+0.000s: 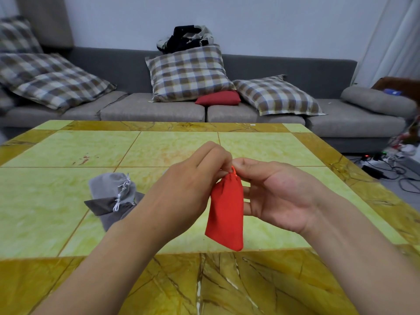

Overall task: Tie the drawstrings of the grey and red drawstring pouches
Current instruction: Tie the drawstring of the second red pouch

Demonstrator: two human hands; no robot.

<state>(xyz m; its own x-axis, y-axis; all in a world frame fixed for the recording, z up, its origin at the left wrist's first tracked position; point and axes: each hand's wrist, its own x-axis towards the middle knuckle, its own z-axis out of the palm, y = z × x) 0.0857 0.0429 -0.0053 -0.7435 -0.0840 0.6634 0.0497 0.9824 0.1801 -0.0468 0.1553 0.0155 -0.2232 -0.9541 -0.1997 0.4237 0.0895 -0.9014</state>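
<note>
Above the table [68, 223], the red pouch [225, 212] hangs long axis down; left hand [188, 185] and right hand [279, 196] both pinch its drawstring [233, 170] at the neck, equally near

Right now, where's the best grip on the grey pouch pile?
Probably the topmost grey pouch at its cinched neck, right beside the white drawstring. Come from above: it lies flat on the table, and the gathered neck is the bunched part there.

- Red pouch [225, 210] is hanging upright above the table, mouth gathered shut at top, orange drawstring [233, 170] looping out.
- Grey pouches [113, 196] are lying overlapped on the table, left of it, white cords [120, 194] trailing.
</note>
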